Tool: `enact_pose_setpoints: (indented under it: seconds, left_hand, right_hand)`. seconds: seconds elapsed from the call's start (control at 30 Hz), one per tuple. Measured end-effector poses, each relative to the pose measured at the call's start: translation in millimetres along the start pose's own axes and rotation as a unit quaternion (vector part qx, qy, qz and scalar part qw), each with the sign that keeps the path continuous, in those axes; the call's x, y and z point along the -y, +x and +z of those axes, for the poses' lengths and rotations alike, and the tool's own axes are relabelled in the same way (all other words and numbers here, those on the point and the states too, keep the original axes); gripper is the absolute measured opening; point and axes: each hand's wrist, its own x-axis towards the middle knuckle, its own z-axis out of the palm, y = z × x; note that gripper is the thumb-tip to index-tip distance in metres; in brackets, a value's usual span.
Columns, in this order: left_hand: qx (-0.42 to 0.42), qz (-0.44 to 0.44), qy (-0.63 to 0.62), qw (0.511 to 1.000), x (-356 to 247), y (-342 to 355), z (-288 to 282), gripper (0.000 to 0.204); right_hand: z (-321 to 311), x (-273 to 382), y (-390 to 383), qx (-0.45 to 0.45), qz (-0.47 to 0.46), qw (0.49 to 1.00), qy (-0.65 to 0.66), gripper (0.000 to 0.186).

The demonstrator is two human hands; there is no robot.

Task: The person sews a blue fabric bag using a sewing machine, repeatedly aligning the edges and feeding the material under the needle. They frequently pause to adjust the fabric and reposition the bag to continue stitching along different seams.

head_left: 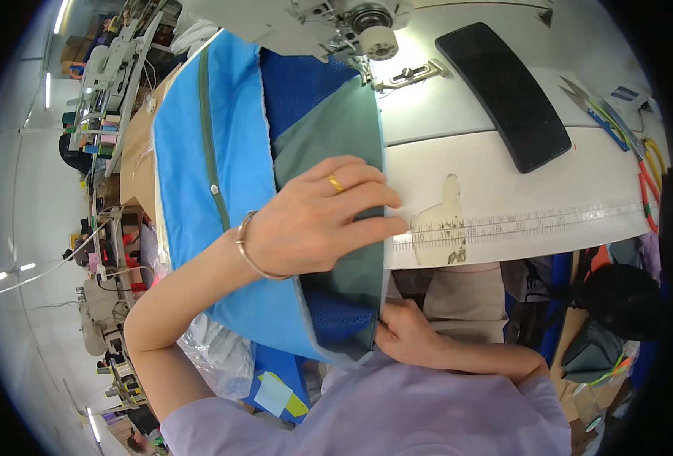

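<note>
Head camera, looking down at a white sewing table [503,152]. A garment piece of bright blue fabric [207,190] with a grey-green panel [336,137] and dark blue mesh [298,83] lies across the table's left part, running from under the sewing machine [336,23] at the top down over the table's near edge toward the person's lap.

The left hand [317,220] lies flat on the grey-green panel near the fabric's right edge, fingers stretched out and close together, pressing down rather than gripping (a gold ring and a thin bracelet show on it). Its fingertips reach just over the edge toward a measuring tape strip [534,223] fixed along the table's front.

The right hand [405,334] is below the table edge, fingers closed in a pinch on the lower corner of the fabric, where the grey-green panel and mesh hang down.

On the table to the right lie a long black curved pad [503,95] and, well apart from the hands, scissors [606,118] with coloured handles near the far right rim.
</note>
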Motion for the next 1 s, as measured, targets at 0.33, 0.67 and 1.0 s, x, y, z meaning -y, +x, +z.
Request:
enact_pose_setpoints:
  seconds: [0.33,0.67,1.0]
  left_hand:
    - [0.092,0.093,0.035,0.991,6.9,6.7,2.0,0.015]
    - [-0.038,-0.072,0.009,0.997,4.4,-13.3,-4.5,0.028]
    - [0.000,-0.101,0.039,0.994,-14.0,-30.8,5.6,0.049]
  right_hand:
    - [-0.5,23.8,-4.4,0.035,0.071,0.997,0.010,0.012]
    - [3.5,2.4,-11.2,0.049,0.050,0.997,-0.014,0.012]
    - [7.1,9.0,-8.7,0.029,0.026,0.999,-0.014,0.014]
